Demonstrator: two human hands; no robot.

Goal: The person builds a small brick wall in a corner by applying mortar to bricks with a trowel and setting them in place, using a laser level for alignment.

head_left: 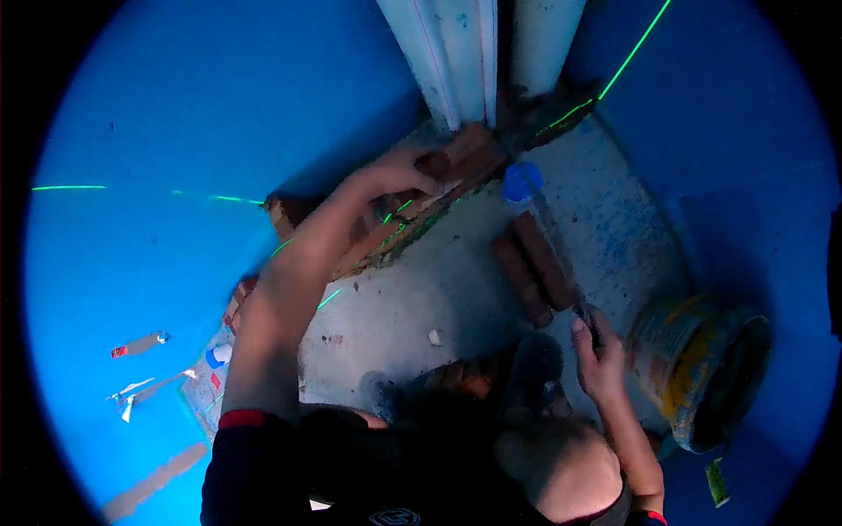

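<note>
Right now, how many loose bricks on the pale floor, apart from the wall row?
2 visible: one brick beyond the right hand, a second brick side by side with it, just left. The dark area by the legs may hide more.

We've got a blue LH wall (202, 114) & a darker blue RH wall (737, 131), w/ white pipes (443, 53) running up approx. where they meet. Below us is a pale grey flr (377, 324), stained in spots, w/ blue specks (624, 245) nr the RH wall. We see a bright green line (636, 51) slanting up the RH wall, a broken green line (68, 187) across the LH, & a grey strip (153, 482) low down there. Light's dim & uneven.
</note>
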